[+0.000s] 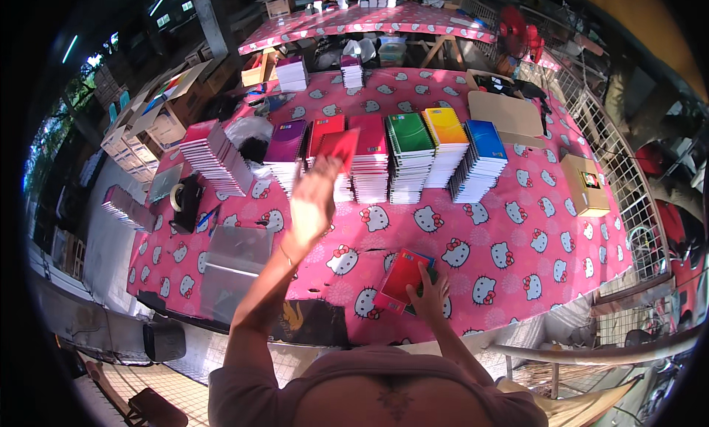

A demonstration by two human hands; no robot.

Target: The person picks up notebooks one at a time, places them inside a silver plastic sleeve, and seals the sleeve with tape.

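Note:
My left hand [313, 199] reaches forward, closed on a red notebook [341, 148] that is tilted over the front of a stack of red spiral notebooks [326, 124]. Close to me, my right hand [431, 294] grips the right side of a small pile of notebooks [402, 279]. Red shows on top of that pile, with green and blue edges under it. In the same row stand stacks of purple notebooks [286, 142], magenta notebooks [368, 135], green notebooks [410, 135], yellow notebooks [444, 128] and blue notebooks [484, 140].
A pink patterned cloth covers the table [509, 231]. On the left are a tall notebook stack [214, 157], a black tape dispenser [186, 205] and clear plastic sheets [236, 261]. A cardboard box [583, 185] and an open carton [506, 117] lie right. Metal mesh [624, 165] borders that side.

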